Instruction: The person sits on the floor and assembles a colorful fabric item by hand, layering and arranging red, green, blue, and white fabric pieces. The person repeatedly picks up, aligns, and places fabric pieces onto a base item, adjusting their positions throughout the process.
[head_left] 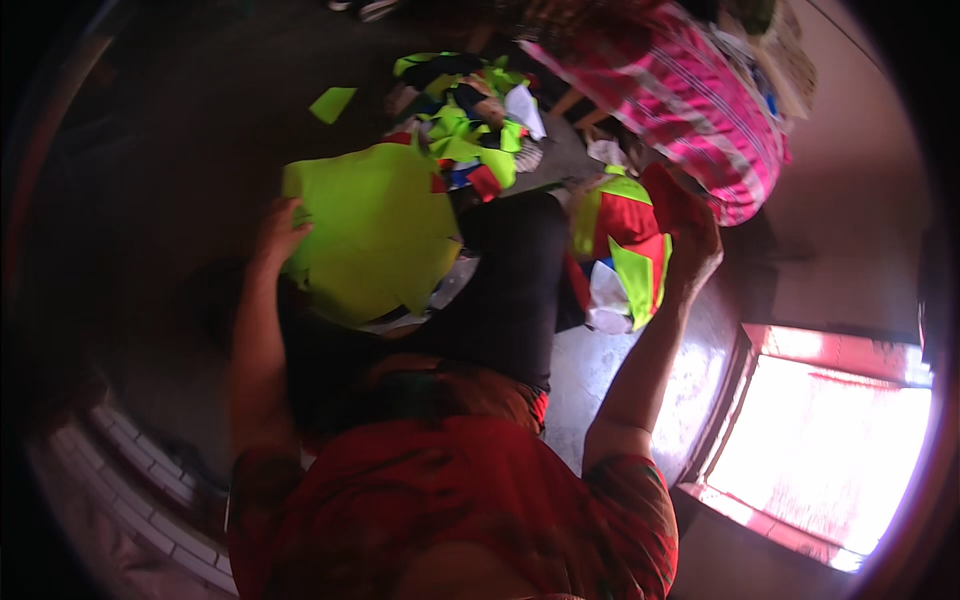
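A large neon yellow-green cloth piece [375, 230] spreads over my lap and folded legs in dark trousers. At its left edge my left hand [280, 232] is closed, fingertips on the cloth. My right hand [690, 235] is raised on the right, beside a bundle of red, neon green, white and blue cloth pieces [632, 225]. Its fingers are dark and blurred, so whether they grip anything is unclear. Ahead of my knees lies a loose heap of cloth scraps [465, 125] in neon green, red, white and dark colours.
A single neon green scrap [332, 104] lies on the dark floor left of the heap. At the far right, a pink striped cloth [680, 95] drapes over something. A bright window [820, 450] with a curtain is at the lower right.
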